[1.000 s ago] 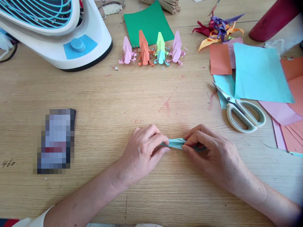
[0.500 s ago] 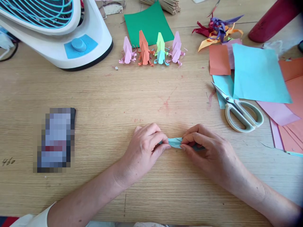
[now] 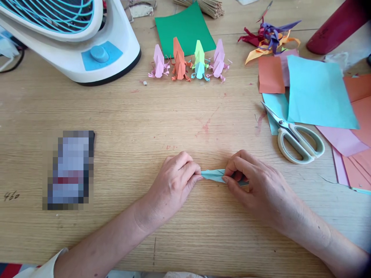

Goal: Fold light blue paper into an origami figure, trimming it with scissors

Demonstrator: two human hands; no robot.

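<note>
A narrow folded strip of light-blue origami paper (image 3: 213, 175) stretches between my two hands, just over the wooden table. My left hand (image 3: 176, 179) pinches its left end between thumb and fingers, which cover that tip. Farther along, my right hand (image 3: 255, 181) grips the strip between thumb and index finger. Part of the paper's right end shows under the right palm; the rest is hidden. Creases run lengthwise along the visible middle.
Several folded paper figures (image 3: 199, 61) stand at the back before a green sheet (image 3: 185, 31). A white fan (image 3: 116, 50) is back left, a blurred phone (image 3: 71, 170) at left. Scissors (image 3: 300, 141) lie right, beside coloured paper sheets (image 3: 321, 92). A dark red cylinder (image 3: 333, 31) stands back right.
My left hand has slid a little left toward the paper's end, so more of the light-blue strip shows between the hands. The right hand keeps its grip. The view has shifted slightly.
</note>
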